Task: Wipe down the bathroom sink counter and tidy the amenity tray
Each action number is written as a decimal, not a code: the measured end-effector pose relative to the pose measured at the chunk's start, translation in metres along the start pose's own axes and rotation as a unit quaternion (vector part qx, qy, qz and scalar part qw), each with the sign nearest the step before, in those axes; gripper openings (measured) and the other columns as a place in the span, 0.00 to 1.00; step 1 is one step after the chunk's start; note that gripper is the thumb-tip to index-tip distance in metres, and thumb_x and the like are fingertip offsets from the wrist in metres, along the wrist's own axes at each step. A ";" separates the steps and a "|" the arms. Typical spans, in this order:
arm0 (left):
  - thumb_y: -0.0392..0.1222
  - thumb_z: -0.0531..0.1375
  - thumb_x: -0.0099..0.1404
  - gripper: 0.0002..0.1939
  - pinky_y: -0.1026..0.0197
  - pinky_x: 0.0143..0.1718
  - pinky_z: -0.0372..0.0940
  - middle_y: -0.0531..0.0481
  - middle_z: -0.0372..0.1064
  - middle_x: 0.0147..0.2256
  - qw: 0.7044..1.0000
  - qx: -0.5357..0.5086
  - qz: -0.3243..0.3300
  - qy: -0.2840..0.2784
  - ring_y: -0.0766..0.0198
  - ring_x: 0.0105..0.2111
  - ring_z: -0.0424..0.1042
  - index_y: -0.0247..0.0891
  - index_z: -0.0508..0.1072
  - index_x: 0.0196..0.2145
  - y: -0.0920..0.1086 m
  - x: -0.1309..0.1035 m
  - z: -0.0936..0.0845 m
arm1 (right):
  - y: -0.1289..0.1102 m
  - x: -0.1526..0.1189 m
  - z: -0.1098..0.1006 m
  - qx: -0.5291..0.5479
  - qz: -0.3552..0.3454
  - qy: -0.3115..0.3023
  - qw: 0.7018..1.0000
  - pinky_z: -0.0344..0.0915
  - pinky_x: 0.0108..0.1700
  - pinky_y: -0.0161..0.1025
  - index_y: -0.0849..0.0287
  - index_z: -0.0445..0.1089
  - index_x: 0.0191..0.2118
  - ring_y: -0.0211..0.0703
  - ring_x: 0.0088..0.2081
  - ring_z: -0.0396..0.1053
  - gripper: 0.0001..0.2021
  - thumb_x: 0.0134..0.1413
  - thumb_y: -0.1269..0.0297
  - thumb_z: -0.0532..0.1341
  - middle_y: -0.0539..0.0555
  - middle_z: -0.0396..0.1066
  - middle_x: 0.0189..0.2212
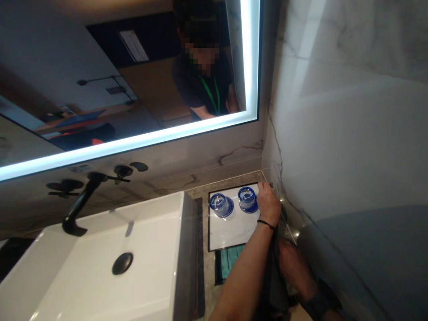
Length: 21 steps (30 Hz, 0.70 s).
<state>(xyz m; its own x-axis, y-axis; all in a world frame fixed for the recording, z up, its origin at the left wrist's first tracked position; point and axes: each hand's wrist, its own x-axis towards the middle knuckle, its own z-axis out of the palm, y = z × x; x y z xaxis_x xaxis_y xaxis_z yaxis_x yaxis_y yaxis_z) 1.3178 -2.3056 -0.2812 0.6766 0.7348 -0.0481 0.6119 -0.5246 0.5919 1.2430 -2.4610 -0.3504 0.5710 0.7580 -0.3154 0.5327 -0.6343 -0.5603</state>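
Note:
My left hand (269, 204), with a black band at the wrist, reaches to the far right corner of a white marble-look tray (223, 236) with a dark rim. Its fingers are curled in at the corner, and what they grip is hidden. Close beside them on the tray stands a clear blue-rimmed glass (248, 199), with a second such glass (220, 205) to its left. Lower right, my right hand (290, 254) is dim and blurred beside a dark item (272, 281) along the counter's right side; its fingers do not show clearly.
A white basin (147, 249) with a black tap (82, 203) lies left. Teal packets (230, 258) sit in a dark holder below the tray, partly behind my left forearm. A lit mirror (133, 138) hangs above, reflecting a person. A marble wall (351, 156) bounds the right.

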 end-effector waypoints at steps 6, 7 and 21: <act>0.26 0.45 0.68 0.16 0.62 0.42 0.67 0.36 0.64 0.48 0.992 0.117 -0.033 -0.040 0.59 0.44 0.72 0.29 0.68 0.48 0.001 0.032 0.015 | -0.004 -0.002 -0.002 0.004 0.014 0.012 1.000 0.63 0.57 0.39 0.68 0.64 0.59 0.45 0.53 0.68 0.29 0.54 0.84 0.42 0.64 0.68 0.53; 0.26 0.45 0.68 0.17 0.61 0.44 0.67 0.35 0.66 0.46 0.990 0.123 -0.045 -0.054 0.57 0.45 0.72 0.27 0.69 0.47 -0.003 0.035 0.020 | -0.004 -0.002 -0.001 -0.004 0.012 0.016 1.000 0.62 0.58 0.39 0.67 0.63 0.59 0.45 0.54 0.67 0.30 0.53 0.85 0.42 0.64 0.67 0.54; 0.26 0.53 0.63 0.19 0.64 0.46 0.68 0.26 0.63 0.51 0.984 0.087 -0.117 -0.101 0.57 0.47 0.72 0.20 0.66 0.52 -0.015 0.023 0.037 | -0.007 -0.002 0.003 -0.018 -0.005 0.027 0.999 0.60 0.59 0.38 0.69 0.60 0.61 0.44 0.56 0.65 0.33 0.50 0.88 0.42 0.65 0.65 0.56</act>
<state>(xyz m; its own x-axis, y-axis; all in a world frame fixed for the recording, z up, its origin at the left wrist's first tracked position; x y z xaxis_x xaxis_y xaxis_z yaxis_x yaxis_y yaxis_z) 1.3396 -2.2968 -0.3210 0.5661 0.7525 -0.3367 0.8094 -0.4298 0.4002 1.2362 -2.4576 -0.3474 0.5978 0.7557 -0.2677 0.5595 -0.6324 -0.5357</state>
